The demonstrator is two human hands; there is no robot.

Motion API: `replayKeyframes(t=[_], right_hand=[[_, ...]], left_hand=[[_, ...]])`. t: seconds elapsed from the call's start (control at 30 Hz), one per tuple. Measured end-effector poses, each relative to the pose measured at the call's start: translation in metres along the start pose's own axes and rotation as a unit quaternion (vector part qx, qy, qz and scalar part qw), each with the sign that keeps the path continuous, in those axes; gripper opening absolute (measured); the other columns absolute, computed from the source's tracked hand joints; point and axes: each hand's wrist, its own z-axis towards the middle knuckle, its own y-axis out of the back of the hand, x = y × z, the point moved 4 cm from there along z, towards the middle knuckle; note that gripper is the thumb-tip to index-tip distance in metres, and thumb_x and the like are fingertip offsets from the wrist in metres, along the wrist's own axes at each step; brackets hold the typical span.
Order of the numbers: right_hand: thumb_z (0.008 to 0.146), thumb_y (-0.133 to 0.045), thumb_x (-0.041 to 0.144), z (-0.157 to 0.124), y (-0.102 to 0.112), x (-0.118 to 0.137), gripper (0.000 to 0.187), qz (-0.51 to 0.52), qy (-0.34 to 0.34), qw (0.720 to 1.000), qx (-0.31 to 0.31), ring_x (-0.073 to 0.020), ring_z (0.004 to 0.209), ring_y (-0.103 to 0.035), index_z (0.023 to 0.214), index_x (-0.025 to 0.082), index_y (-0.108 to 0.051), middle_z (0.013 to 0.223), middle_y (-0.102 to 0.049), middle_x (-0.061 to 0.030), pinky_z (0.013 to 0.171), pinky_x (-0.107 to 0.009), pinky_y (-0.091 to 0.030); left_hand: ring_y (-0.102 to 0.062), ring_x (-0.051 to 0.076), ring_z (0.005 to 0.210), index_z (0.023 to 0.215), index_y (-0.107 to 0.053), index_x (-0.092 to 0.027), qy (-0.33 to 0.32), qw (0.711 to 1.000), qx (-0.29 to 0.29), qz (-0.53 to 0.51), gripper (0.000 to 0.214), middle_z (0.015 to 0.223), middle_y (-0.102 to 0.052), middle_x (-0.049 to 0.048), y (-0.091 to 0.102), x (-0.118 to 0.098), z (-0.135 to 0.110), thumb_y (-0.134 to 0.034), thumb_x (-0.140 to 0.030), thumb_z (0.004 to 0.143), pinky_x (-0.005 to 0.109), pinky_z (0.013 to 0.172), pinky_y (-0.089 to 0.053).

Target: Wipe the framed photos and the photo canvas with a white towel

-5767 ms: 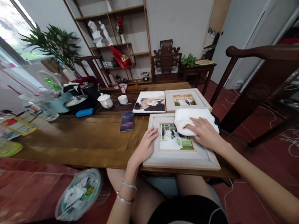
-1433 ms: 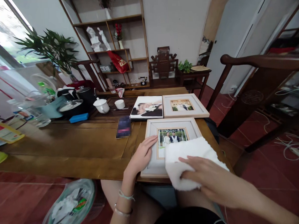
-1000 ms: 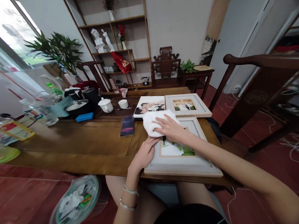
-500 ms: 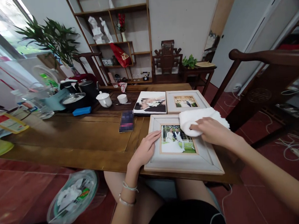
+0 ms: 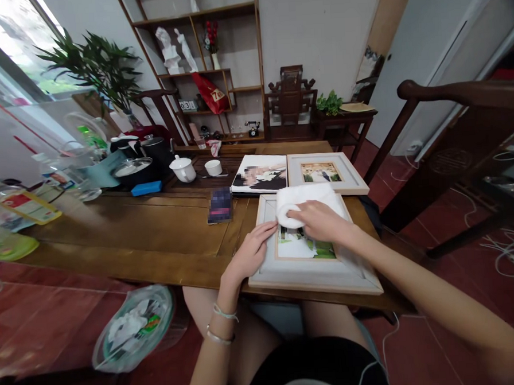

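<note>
A person is wiping a framed photo at a wooden table [image 5: 113, 234].
Lower centre, the picture frame [image 5: 313, 276] is lying flat at the table's near edge. The white cloth [image 5: 302, 197] is resting on its glass, the right hand [image 5: 323, 220] curling its fingers around it; the left hand [image 5: 251, 253], fingers spread, is bracing the left border. Hard pushing could slide the frame off.

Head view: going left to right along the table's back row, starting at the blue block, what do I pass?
blue block → lidded white teapot → white cup → unframed photo print → far framed photo
</note>
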Motion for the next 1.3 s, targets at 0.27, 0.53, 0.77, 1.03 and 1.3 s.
replayKeyframes(t=[0.27, 0.53, 0.77, 1.03, 1.3], right_hand=[[0.073, -0.043, 0.000, -0.032, -0.013, 0.008, 0.052, -0.036, -0.079, 0.996, 0.025, -0.0316, 0.108, -0.056, 0.120, 0.016, -0.058, 0.119, -0.062, -0.0183, 0.079, -0.039, -0.041], [0.075, -0.049, 0.007, -0.079, -0.006, 0.094, 0.044, 0.090, 0.089, 0.992, -0.002, -0.0341, 0.129, -0.040, 0.114, 0.023, -0.063, 0.139, -0.049, -0.0131, 0.097, -0.050, -0.036], [0.068, -0.043, -0.001, -0.079, 0.004, 0.022, 0.048, 0.052, -0.047, 0.997, 0.039, -0.0256, 0.092, -0.063, 0.105, 0.021, -0.066, 0.107, -0.067, -0.0121, 0.079, -0.037, -0.045], [0.079, -0.050, 0.008, -0.046, -0.023, 0.066, 0.044, 0.022, 0.008, 1.000, 0.006, -0.0359, 0.131, -0.039, 0.120, 0.019, -0.061, 0.142, -0.046, -0.0175, 0.101, -0.054, -0.032], [0.071, -0.051, 0.004, -0.109, 0.006, 0.073, 0.042, 0.174, 0.104, 0.979, 0.038, -0.0276, 0.120, -0.051, 0.105, 0.025, -0.067, 0.129, -0.059, -0.0089, 0.099, -0.042, -0.037]], left_hand=[[-0.039, 0.021, 0.135, 0.136, -0.049, -0.021, 0.020, 1.000, -0.014, 0.006, 0.054, 0.144, -0.046, 0.0069, -0.001, -0.001, 0.002, -0.035, -0.005, 0.085, 0.046, 0.116, -0.030], [-0.040, 0.020, 0.134, 0.134, -0.049, -0.019, 0.059, 0.997, -0.003, 0.047, 0.049, 0.143, -0.047, 0.0070, -0.004, -0.005, 0.007, -0.033, -0.008, 0.089, 0.043, 0.115, -0.032], [-0.041, 0.020, 0.134, 0.134, -0.050, -0.019, 0.041, 0.998, -0.014, 0.046, 0.052, 0.142, -0.048, 0.0081, -0.006, -0.003, 0.005, -0.034, -0.004, 0.087, 0.044, 0.114, -0.033], [-0.045, 0.019, 0.130, 0.128, -0.056, -0.020, 0.043, 0.999, -0.026, 0.017, 0.051, 0.138, -0.052, 0.0071, -0.004, -0.004, 0.007, -0.033, -0.002, 0.086, 0.043, 0.114, -0.034], [-0.046, 0.019, 0.130, 0.129, -0.056, -0.019, 0.041, 0.999, -0.032, 0.008, 0.052, 0.137, -0.053, 0.0067, -0.003, -0.005, 0.008, -0.034, -0.002, 0.085, 0.043, 0.115, -0.033]])
